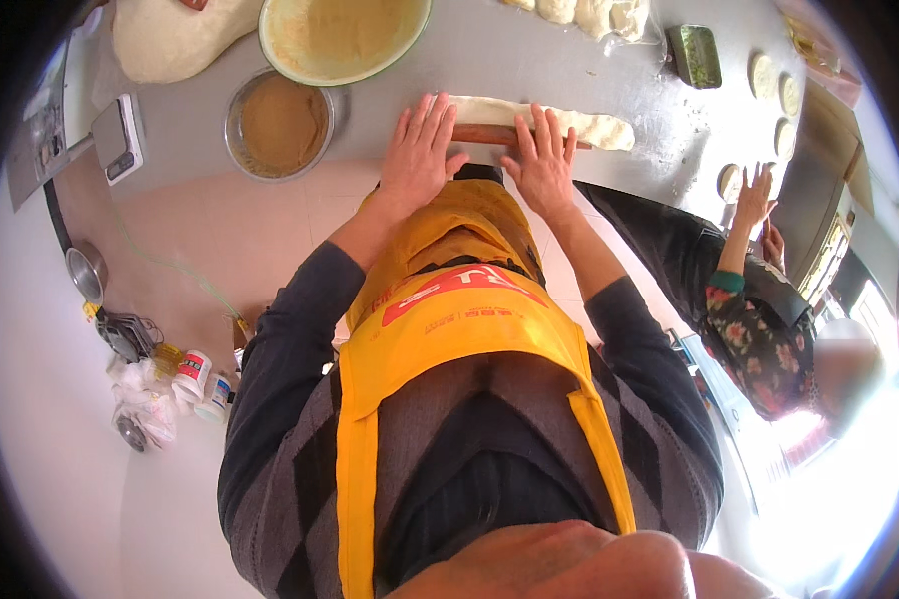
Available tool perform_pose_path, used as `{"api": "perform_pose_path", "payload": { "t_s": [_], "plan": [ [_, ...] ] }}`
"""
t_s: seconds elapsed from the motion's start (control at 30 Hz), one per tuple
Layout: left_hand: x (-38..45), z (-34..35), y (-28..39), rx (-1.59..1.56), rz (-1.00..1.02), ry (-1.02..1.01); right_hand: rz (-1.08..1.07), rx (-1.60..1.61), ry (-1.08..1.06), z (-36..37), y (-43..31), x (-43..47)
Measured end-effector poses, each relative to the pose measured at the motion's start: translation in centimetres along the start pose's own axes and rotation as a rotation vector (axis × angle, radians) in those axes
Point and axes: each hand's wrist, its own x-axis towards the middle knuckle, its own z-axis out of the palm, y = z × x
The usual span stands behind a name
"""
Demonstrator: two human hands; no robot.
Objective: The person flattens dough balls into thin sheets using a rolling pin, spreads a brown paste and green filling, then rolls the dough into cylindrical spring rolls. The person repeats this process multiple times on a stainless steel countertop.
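Observation:
A long strip of pale dough (595, 126) lies across the metal worktable, with a reddish-brown wooden rolling pin (487, 135) along its near side. My left hand (422, 153) is spread palm down over the left ends of pin and dough. Toward the right part of the pin, my right hand (545, 161) also lies palm down, fingers apart, fingertips reaching onto the dough. Neither hand wraps around the pin. My palms hide parts of it.
Left of my hands stand a metal bowl of brown paste (283, 123) and a large enamel basin (344, 37). Farther left are a big dough mass (176, 37) and a kitchen scale (117, 138). A green-filled tray (695, 56) and dough rounds (762, 76) lie right, near a co-worker's hand (754, 198).

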Motion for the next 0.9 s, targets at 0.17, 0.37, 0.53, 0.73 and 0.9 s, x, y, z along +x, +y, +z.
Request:
{"api": "perform_pose_path", "payload": {
  "t_s": [0.17,0.37,0.53,0.73,0.9],
  "plan": [
    [5.8,-0.4,-1.3,0.052,-0.072,0.116,0.058,-0.077,0.136,-0.8,0.6,6.5],
    [-2.9,-1.9,1.0,-0.084,0.021,-0.134,-0.079,0.06,0.062,0.6,-0.1,-2.2],
    [3.4,-0.7,2.3,-0.059,0.042,-0.034,-0.086,0.076,0.066,-1.7,4.8,-1.1],
    [6.4,1.2,3.3,0.048,0.023,-0.007,0.035,-0.045,0.146,-1.4,6.6,2.9],
    [4.2,2.3,3.9,0.029,0.019,0.013,0.053,-0.032,0.126,-0.5,6.6,1.4]
  ]
}}
